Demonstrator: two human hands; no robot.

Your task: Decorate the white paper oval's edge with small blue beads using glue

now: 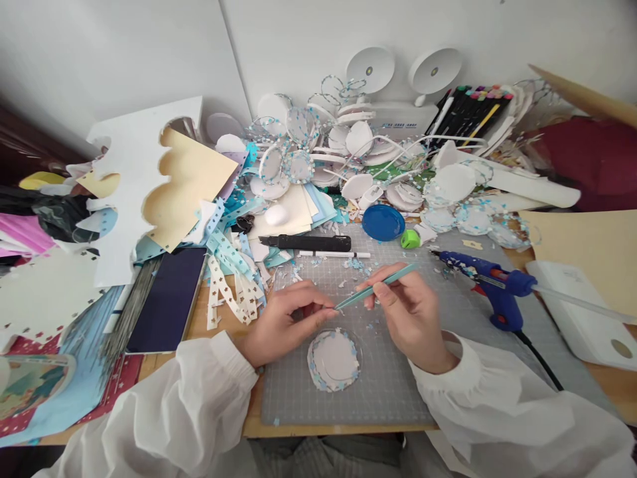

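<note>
My right hand (411,318) is closed on a pair of teal tweezers (375,287), holding them like a pen, tips pointing left. My left hand (288,318) is pinched shut right at the tweezer tips; what it pinches is too small to make out. Just below both hands a round white paper disc (334,360), edged with small blue and white star pieces, lies flat on the grey cutting mat (388,392).
A blue glue gun (490,285) lies right of my hands, cord trailing forward. Behind are a black craft knife (308,242), a white pen (333,254), a blue lid (382,221) and a heap of white discs (358,153). Punched paper strips (229,285), a dark tablet (166,299) and paper sheets crowd the left.
</note>
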